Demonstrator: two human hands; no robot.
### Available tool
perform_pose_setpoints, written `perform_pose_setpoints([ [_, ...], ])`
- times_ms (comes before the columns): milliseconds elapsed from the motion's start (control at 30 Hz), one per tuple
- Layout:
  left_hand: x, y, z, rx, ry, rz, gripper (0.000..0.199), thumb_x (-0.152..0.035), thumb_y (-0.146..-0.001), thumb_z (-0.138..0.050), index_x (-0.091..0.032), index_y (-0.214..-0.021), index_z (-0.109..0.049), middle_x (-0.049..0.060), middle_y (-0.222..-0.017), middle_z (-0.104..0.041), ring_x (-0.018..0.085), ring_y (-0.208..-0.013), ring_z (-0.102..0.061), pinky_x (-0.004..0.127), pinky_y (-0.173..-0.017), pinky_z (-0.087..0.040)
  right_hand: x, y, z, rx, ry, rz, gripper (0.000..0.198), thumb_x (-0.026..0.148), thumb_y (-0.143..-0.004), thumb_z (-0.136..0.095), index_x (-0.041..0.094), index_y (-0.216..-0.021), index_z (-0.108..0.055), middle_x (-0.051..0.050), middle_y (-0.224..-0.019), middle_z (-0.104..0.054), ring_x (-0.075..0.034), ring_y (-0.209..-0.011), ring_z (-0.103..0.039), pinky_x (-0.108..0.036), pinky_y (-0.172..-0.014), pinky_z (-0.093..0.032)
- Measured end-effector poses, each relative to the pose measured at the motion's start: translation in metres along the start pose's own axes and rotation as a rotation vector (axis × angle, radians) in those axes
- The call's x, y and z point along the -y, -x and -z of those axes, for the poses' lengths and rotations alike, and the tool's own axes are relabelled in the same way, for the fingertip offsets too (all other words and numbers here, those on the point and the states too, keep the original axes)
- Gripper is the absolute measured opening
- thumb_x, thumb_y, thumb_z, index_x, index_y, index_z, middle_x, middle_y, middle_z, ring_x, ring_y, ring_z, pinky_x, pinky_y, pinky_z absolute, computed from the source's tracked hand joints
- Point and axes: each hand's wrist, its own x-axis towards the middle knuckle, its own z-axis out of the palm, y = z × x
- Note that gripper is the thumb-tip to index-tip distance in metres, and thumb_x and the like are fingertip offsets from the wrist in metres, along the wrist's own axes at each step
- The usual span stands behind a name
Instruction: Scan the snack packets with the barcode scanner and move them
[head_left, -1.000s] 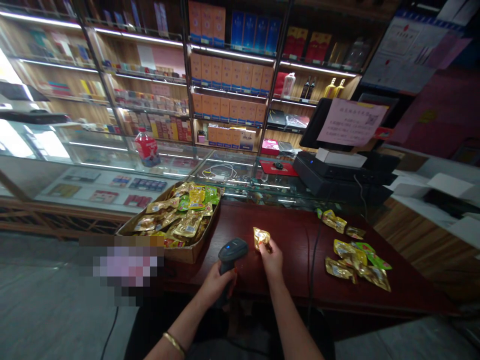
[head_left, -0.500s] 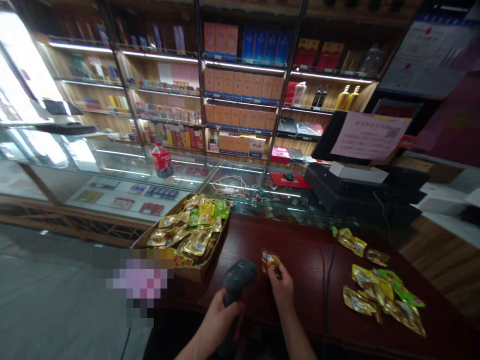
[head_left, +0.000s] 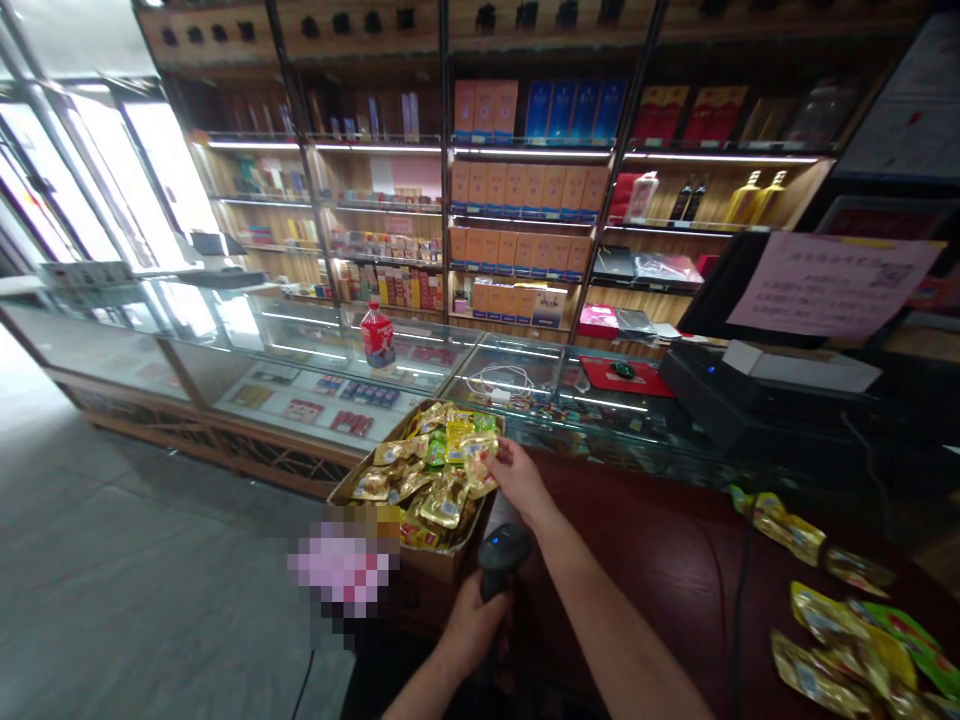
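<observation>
Lit shelves [head_left: 529, 153] of boxed goods and bottles run across the back of the shop I'm watching through the head camera, with a glass showcase [head_left: 315, 345] in front of them and a red-capped bottle [head_left: 377, 335] standing on it. Nearer to me is a dark reddish tabletop [head_left: 637, 530], its surface crossed by a black cable [head_left: 741, 600].

On my left side of it sits an open carton [head_left: 435, 566], heaped with gold, yellow and green packets [head_left: 442, 500]. My right hand [head_left: 519, 480] reaches across to the carton's right edge — thumb and fingers pinching a gold packet [head_left: 478, 462] over the other packets there. My left hand [head_left: 474, 622] is wrapped around the grip of a dark scanner [head_left: 507, 546], held upright just in front of the carton, a small blue light glowing on its head.

Well apart, at the right of the tabletop, lies a loose group of packets [head_left: 817, 670], gold ones mostly, with a green one among them. Beyond stands a pink printed sheet [head_left: 832, 285] on a screen — its lettering is too blurred for me to read.
</observation>
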Motion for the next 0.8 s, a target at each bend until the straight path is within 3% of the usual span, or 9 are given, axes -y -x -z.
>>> perform_pose_setpoints([
  [100, -0.005, 0.001, 0.001, -0.017, 0.012, 0.023, 0.029, -0.039, -0.069, -0.066, -0.018, -0.085, -0.054, -0.006, -0.046, -0.054, 0.011, -0.03, -0.046, 0.021, -0.03, -0.037, -0.009, -0.007, -0.006, -0.07, 0.103, 0.012, 0.041, 0.039, -0.077, -0.067, 0.02, -0.114, -0.063, -0.005, -0.099, -0.075, -0.018, -0.081, -0.073, -0.03, -0.073, -0.058],
  [167, -0.005, 0.0, 0.003, -0.025, -0.002, 0.003, 0.034, -0.043, -0.066, -0.07, -0.018, -0.084, -0.055, -0.006, -0.047, -0.054, 0.011, -0.031, -0.046, 0.021, -0.031, -0.038, -0.026, -0.003, 0.02, -0.187, 0.202, 0.005, 0.037, 0.035, -0.08, -0.064, 0.022, -0.115, -0.064, -0.005, -0.109, -0.073, -0.017, -0.092, -0.072, -0.028, -0.082, -0.056],
  [333, -0.003, -0.01, 0.007, 0.048, -0.074, -0.047, 0.038, -0.047, -0.063, -0.074, -0.017, -0.08, -0.058, -0.005, -0.049, -0.056, 0.013, -0.035, -0.05, 0.023, -0.033, -0.041, -0.073, 0.05, 0.151, -0.63, 0.559, -0.205, 0.05, 0.03, -0.086, -0.051, 0.01, -0.131, -0.056, -0.019, -0.141, -0.055, -0.025, -0.133, -0.049, -0.041, -0.113, -0.035],
  [433, -0.004, -0.01, 0.006, 0.053, -0.106, -0.054, 0.037, -0.049, -0.063, -0.073, -0.017, -0.078, -0.059, -0.006, -0.047, -0.055, 0.013, -0.033, -0.049, 0.023, -0.032, -0.04, -0.087, 0.09, 0.225, -0.85, 0.75, -0.42, 0.069, 0.034, -0.085, -0.051, -0.001, -0.143, -0.041, -0.031, -0.156, -0.028, -0.041, -0.146, -0.022, -0.061, -0.115, -0.018],
  [533, -0.005, -0.008, 0.003, 0.029, -0.12, -0.042, 0.037, -0.047, -0.062, -0.073, -0.017, -0.08, -0.06, -0.005, -0.048, -0.057, 0.013, -0.033, -0.049, 0.023, -0.032, -0.041, -0.089, 0.117, 0.279, -0.984, 0.898, -0.542, 0.078, 0.039, -0.087, -0.049, -0.004, -0.149, -0.029, -0.035, -0.158, -0.013, -0.046, -0.146, -0.014, -0.066, -0.112, -0.017],
  [667, -0.002, -0.009, 0.001, -0.018, -0.132, -0.039, 0.037, -0.047, -0.062, -0.073, -0.018, -0.08, -0.06, -0.006, -0.048, -0.056, 0.013, -0.032, -0.049, 0.023, -0.032, -0.04, -0.081, 0.143, 0.327, -1.064, 1.049, -0.584, 0.073, 0.032, -0.091, -0.041, -0.006, -0.15, -0.023, -0.039, -0.152, -0.025, -0.046, -0.142, -0.028, -0.065, -0.108, -0.023],
  [733, 0.0, -0.009, 0.002, -0.02, -0.134, -0.039, 0.037, -0.047, -0.061, -0.073, -0.018, -0.08, -0.059, -0.006, -0.046, -0.056, 0.013, -0.031, -0.048, 0.023, -0.031, -0.039, -0.078, 0.154, 0.344, -1.057, 1.091, -0.593, 0.066, 0.022, -0.089, -0.04, -0.009, -0.147, -0.03, -0.041, -0.14, -0.042, -0.046, -0.136, -0.038, -0.064, -0.105, -0.029],
  [800, 0.0, -0.009, 0.002, -0.009, -0.131, -0.039, 0.037, -0.046, -0.061, -0.073, -0.018, -0.079, -0.059, -0.006, -0.046, -0.055, 0.013, -0.032, -0.049, 0.023, -0.031, -0.039, -0.079, 0.161, 0.353, -1.017, 1.147, -0.564, 0.059, 0.014, -0.087, -0.04, -0.005, -0.143, -0.041, -0.036, -0.127, -0.055, -0.044, -0.13, -0.046, -0.06, -0.103, -0.033],
])
